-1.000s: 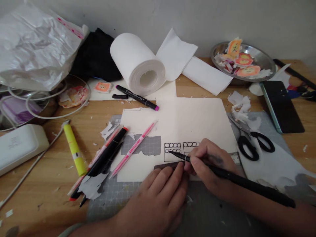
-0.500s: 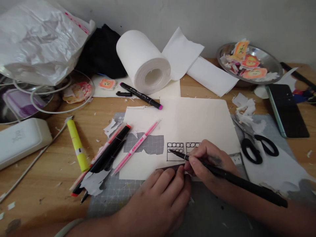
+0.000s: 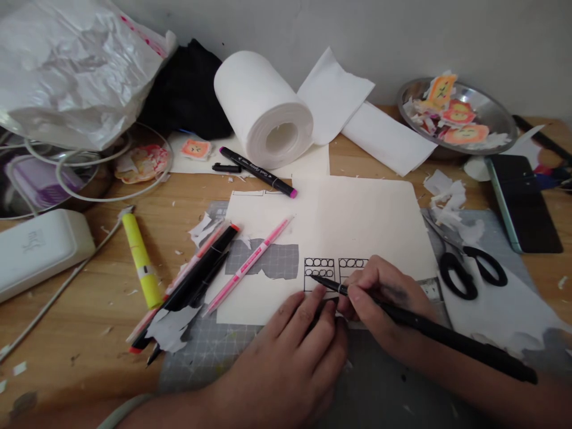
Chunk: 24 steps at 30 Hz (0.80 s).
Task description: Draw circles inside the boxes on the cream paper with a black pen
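Note:
A black fineliner pen (image 3: 393, 313) is gripped in my right hand (image 3: 384, 292), its tip on the white paper (image 3: 366, 214). The tip meets the second row of small circles in a black-lined grid drawing (image 3: 319, 265). To the right, a second similar grid is partly hidden behind my right hand. My left hand (image 3: 304, 345) lies on the paper's near edge, fingers extended and somewhat apart, just below the first grid. Beneath its fingers shows part of a dark flat strip (image 3: 329, 308), mostly covered. The paper has a ragged cut-out at its left, with a pink pen (image 3: 250, 265) lying across it.
A grey cutting mat (image 3: 201, 351) lies under the paper. Black-handled scissors (image 3: 460, 268) and a phone (image 3: 522, 202) are at right. Markers and a yellow highlighter (image 3: 142, 259) lie left. Behind stand a paper roll (image 3: 254, 89) and a metal bowl (image 3: 500, 113) of paper cut-outs.
My left fingers have stretched forward to the lower edge of the first grid, covering more of the dark strip. The pen tip has moved slightly right and down; more circles show in the second row.

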Each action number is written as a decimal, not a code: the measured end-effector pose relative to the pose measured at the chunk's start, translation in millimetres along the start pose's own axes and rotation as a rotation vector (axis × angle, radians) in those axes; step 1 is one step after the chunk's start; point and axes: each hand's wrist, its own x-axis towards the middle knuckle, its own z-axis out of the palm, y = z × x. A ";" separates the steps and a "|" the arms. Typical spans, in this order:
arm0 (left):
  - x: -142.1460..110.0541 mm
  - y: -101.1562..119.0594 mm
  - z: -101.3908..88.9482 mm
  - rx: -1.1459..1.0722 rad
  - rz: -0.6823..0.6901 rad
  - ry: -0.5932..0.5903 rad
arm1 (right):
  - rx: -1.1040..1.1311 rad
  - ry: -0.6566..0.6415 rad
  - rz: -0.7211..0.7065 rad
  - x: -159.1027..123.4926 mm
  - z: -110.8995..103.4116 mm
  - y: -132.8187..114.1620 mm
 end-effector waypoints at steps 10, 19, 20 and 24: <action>0.2 -3.0 0.3 -0.022 0.030 0.020 | -0.100 -0.027 -0.035 -0.4 -0.8 2.0; 0.9 -3.7 -0.4 -0.028 0.042 0.026 | -0.073 -0.037 -0.011 -0.8 -0.5 1.9; 0.9 -4.2 -0.5 -0.024 0.049 0.028 | -0.072 -0.036 -0.017 -0.6 -0.4 1.4; 1.0 -5.1 -1.0 -0.023 0.045 0.018 | -0.085 -0.034 -0.013 0.2 -0.5 0.2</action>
